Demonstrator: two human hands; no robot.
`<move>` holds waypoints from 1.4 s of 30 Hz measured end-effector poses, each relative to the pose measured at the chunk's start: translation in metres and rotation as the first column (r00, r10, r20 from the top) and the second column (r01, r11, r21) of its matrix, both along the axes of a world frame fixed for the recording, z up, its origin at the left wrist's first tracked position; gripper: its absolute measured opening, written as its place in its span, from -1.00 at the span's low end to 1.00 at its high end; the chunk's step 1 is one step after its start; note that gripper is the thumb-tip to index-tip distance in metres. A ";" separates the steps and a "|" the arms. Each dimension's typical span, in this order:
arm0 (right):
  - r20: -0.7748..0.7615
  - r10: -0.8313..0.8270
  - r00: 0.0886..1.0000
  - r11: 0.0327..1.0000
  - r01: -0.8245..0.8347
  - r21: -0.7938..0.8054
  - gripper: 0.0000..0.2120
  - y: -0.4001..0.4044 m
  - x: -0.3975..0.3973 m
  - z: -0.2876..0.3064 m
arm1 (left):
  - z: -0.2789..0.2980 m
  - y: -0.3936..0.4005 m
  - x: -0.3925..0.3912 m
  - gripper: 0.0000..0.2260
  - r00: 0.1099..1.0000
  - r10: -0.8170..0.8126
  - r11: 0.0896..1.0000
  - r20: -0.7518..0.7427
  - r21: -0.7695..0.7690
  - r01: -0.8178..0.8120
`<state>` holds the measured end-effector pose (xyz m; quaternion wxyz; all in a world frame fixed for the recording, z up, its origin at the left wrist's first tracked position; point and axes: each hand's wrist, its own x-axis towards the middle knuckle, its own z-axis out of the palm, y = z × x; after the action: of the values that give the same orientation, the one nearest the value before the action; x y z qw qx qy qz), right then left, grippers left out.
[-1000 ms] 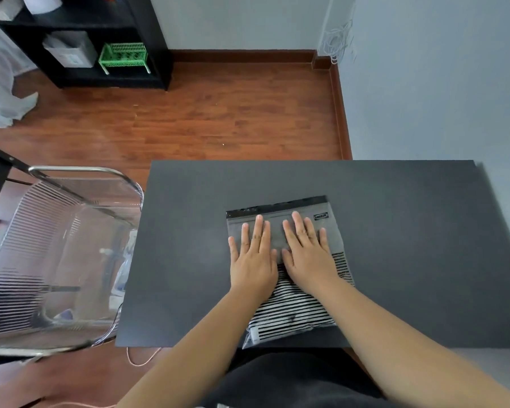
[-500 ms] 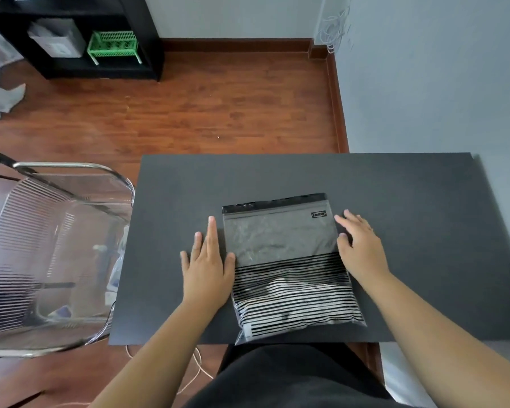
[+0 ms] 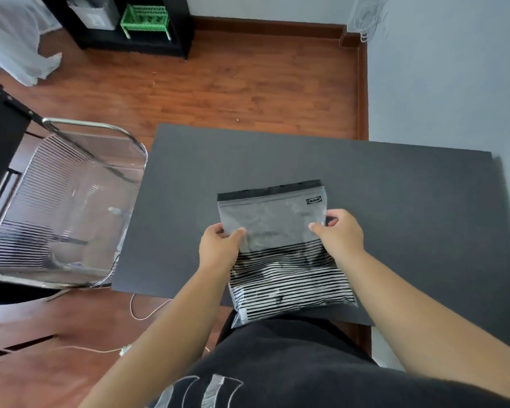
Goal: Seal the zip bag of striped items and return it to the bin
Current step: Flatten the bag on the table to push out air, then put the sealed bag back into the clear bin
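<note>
A clear zip bag (image 3: 273, 222) with a black zip strip along its far edge holds black-and-white striped fabric (image 3: 289, 284) in its near half. It is over the near part of the dark grey table (image 3: 395, 201), its near end overhanging the table edge. My left hand (image 3: 218, 248) pinches the bag's left edge, thumb on top. My right hand (image 3: 340, 234) pinches its right edge the same way. The clear plastic bin (image 3: 71, 207) stands to the left of the table, below its level.
A black shelf unit (image 3: 136, 42) with a green basket (image 3: 146, 20) stands at the far wall. A white cable (image 3: 147, 313) lies on the wooden floor near the table's left corner. A grey wall runs along the right side.
Both hands went from pressing flat on the bag's middle, to its two sides, to gripping its side edges. The bag has shifted toward me.
</note>
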<state>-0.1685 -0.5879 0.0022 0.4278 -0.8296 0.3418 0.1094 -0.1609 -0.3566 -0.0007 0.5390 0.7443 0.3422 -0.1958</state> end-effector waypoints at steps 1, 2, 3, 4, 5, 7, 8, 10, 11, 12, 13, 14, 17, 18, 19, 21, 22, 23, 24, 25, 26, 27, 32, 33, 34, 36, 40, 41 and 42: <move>-0.002 -0.001 1.000 1.000 0.001 0.032 -0.78 -0.001 0.003 0.001 | 0.000 0.000 0.001 -0.78 1.000 0.001 1.000 0.001 -0.005 -0.001; 0.004 -0.008 1.000 0.997 0.008 0.077 -0.85 -0.002 0.006 0.002 | 0.002 0.001 0.000 -0.89 1.000 0.006 1.000 0.024 -0.020 -0.006; 0.013 -0.015 1.000 0.992 0.013 0.125 -0.86 -0.004 0.009 0.002 | 0.004 0.002 0.000 -0.93 0.998 0.003 1.000 0.065 -0.027 -0.001; 0.018 -0.021 1.000 0.983 0.018 0.180 -0.83 -0.007 0.011 0.004 | 0.006 0.004 -0.001 -0.92 0.993 -0.004 1.000 0.114 -0.028 0.007; 0.014 -0.031 0.999 0.968 0.027 0.251 -0.82 -0.009 0.013 0.005 | 0.009 0.007 -0.001 -0.91 0.987 -0.003 0.999 0.158 -0.033 0.009; -0.027 -0.039 0.999 0.891 0.047 0.452 -0.84 -0.014 0.019 0.012 | 0.019 0.013 -0.002 -0.88 0.970 0.025 0.997 0.243 -0.079 -0.006; -0.046 -0.016 0.999 0.836 0.038 0.547 -0.83 -0.015 0.022 0.017 | 0.024 0.016 -0.003 -0.85 0.958 0.046 0.995 0.283 -0.100 -0.018; -0.025 0.101 0.995 0.768 -0.062 0.637 -0.90 -0.015 0.029 0.027 | 0.036 0.025 -0.005 -0.82 0.933 0.093 0.991 0.347 -0.126 -0.052; 0.008 0.158 0.987 0.747 -0.125 0.653 -0.92 -0.012 0.033 0.033 | 0.042 0.031 -0.006 -0.82 0.920 0.120 0.988 0.373 -0.138 -0.073; 0.045 0.202 0.978 0.725 -0.180 0.665 -0.92 -0.007 0.037 0.039 | 0.049 0.037 -0.007 -0.82 0.906 0.151 0.983 0.395 -0.156 -0.096; 0.078 0.233 0.969 0.702 -0.223 0.676 -0.93 -0.001 0.042 0.047 | 0.056 0.044 -0.007 -0.82 0.891 0.181 0.977 0.417 -0.177 -0.116; 0.115 0.257 0.959 0.681 -0.265 0.683 -0.94 0.007 0.049 0.056 | 0.063 0.052 -0.006 -0.82 0.874 0.210 0.972 0.439 -0.194 -0.135; 0.237 0.296 0.925 0.642 -0.377 0.667 -0.95 0.040 0.070 0.080 | 0.088 0.082 -0.002 -0.82 0.825 0.256 0.962 0.503 -0.212 -0.170; 0.275 0.307 0.911 0.635 -0.411 0.654 -0.94 0.052 0.077 0.088 | 0.096 0.094 0.000 -0.82 0.809 0.265 0.961 0.524 -0.211 -0.178; 0.306 0.318 0.897 0.625 -0.441 0.643 -0.93 0.065 0.083 0.095 | 0.104 0.108 0.002 -0.81 0.797 0.272 0.960 0.539 -0.208 -0.188; 0.351 0.354 0.867 0.595 -0.499 0.631 -0.92 0.093 0.095 0.108 | 0.120 0.138 0.008 -0.80 0.783 0.286 0.957 0.552 -0.199 -0.209; 0.367 0.373 0.852 0.576 -0.522 0.628 -0.93 0.108 0.101 0.113 | 0.127 0.154 0.012 -0.79 0.779 0.286 0.958 0.558 -0.191 -0.215; 0.381 0.387 0.839 0.557 -0.542 0.629 -0.94 0.123 0.107 0.117 | 0.133 0.171 0.016 -0.79 0.775 0.280 0.960 0.566 -0.179 -0.217; 0.394 0.399 0.828 0.540 -0.559 0.630 -0.94 0.140 0.112 0.120 | 0.138 0.188 0.020 -0.79 0.773 0.270 0.963 0.575 -0.161 -0.217; 0.403 0.405 0.821 0.525 -0.569 0.633 -0.95 0.158 0.118 0.123 | 0.143 0.206 0.025 -0.80 0.770 0.256 0.966 0.584 -0.141 -0.215; 0.408 0.408 0.817 0.515 -0.575 0.636 -0.95 0.176 0.122 0.126 | 0.148 0.224 0.030 -0.80 0.767 0.239 0.970 0.595 -0.119 -0.210; 0.412 0.409 0.814 0.504 -0.578 0.642 -0.96 0.194 0.126 0.127 | 0.152 0.242 0.034 -0.80 0.764 0.220 0.974 0.607 -0.096 -0.204; 0.372 0.405 0.835 0.485 -0.541 0.687 -0.96 0.283 0.133 0.118 | 0.155 0.338 0.060 -0.84 0.791 0.143 0.975 0.594 0.052 -0.216; 0.353 0.408 0.842 0.493 -0.529 0.691 -0.95 0.299 0.133 0.113 | 0.151 0.356 0.065 -0.85 0.806 0.138 0.972 0.576 0.080 -0.223; 0.330 0.412 0.849 0.497 -0.513 0.700 -0.94 0.314 0.132 0.106 | 0.146 0.373 0.069 -0.85 0.824 0.133 0.967 0.551 0.108 -0.229; 0.269 0.414 0.870 0.503 -0.465 0.729 -0.92 0.341 0.130 0.090 | 0.131 0.402 0.077 -0.85 0.867 0.120 0.959 0.484 0.170 -0.227; 0.073 0.402 0.913 0.559 -0.308 0.770 -0.88 0.377 0.123 0.054 | 0.091 0.438 0.089 -0.84 0.946 0.033 0.949 0.323 0.288 -0.131; 0.034 0.404 0.914 0.580 -0.285 0.763 -0.87 0.381 0.121 0.045 | 0.082 0.443 0.092 -0.83 0.960 0.005 0.943 0.281 0.318 -0.098; 0.003 0.409 0.912 0.601 -0.272 0.752 -0.87 0.385 0.120 0.037 | 0.072 0.446 0.095 -0.83 0.970 -0.018 0.939 0.244 0.337 -0.067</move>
<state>-0.0487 -0.2033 0.0389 0.6660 -0.6222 0.1380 0.3877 -0.0663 0.0896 0.0710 0.4414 0.8408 0.3116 -0.0335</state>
